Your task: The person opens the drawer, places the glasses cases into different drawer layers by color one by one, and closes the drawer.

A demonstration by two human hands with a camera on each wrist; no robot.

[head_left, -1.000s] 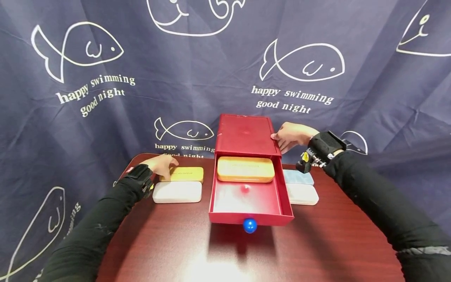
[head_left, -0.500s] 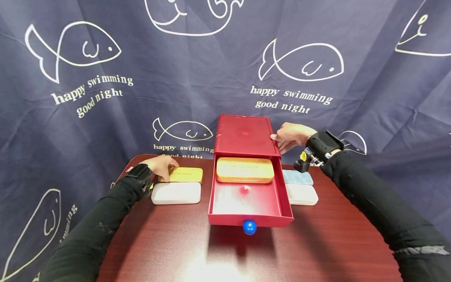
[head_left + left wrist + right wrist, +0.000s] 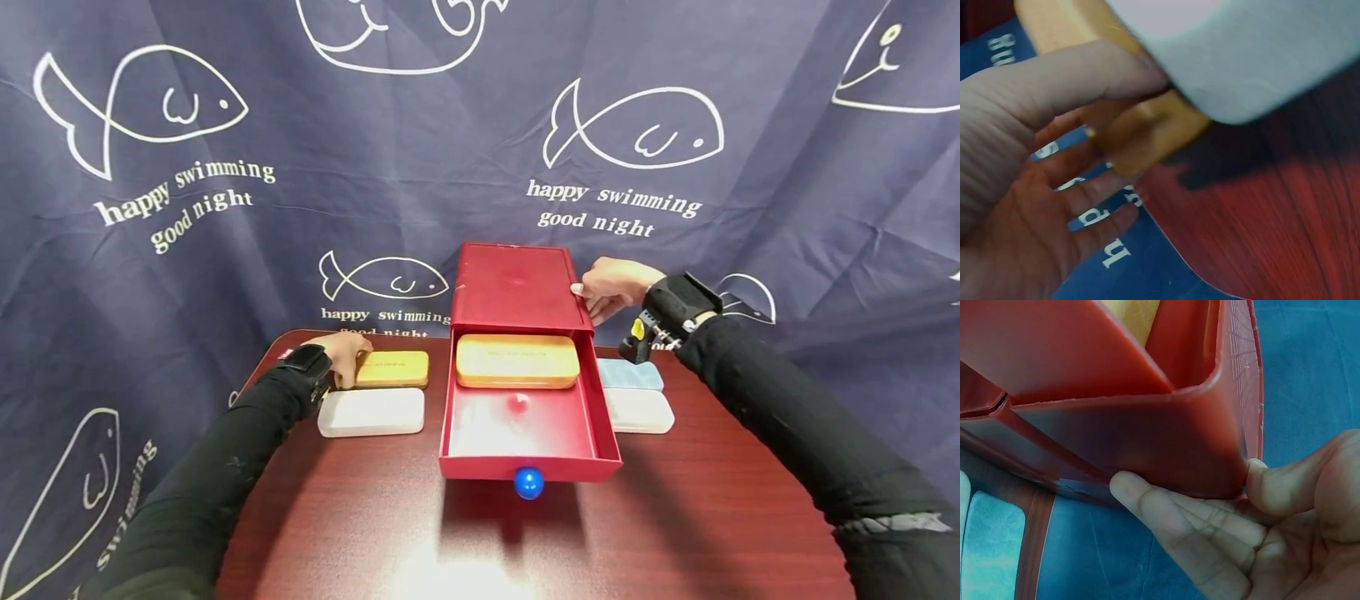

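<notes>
Head view, frame centre: left hand (image 3: 347, 352) pinches a yellow oblong case (image 3: 392, 368); right hand (image 3: 611, 286), fingers straight, braces the red drawer box (image 3: 517, 287).

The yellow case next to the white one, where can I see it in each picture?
Head view: the yellow case lies left of the red drawer box, behind the white case, with the left hand on its end.
Left wrist view: its rounded end sits at upper middle, between thumb and fingers.
Right wrist view: not in it.
Shared landmark: the white case.

left hand (image 3: 1029, 187) grips yellow case (image 3: 1141, 128).
</notes>
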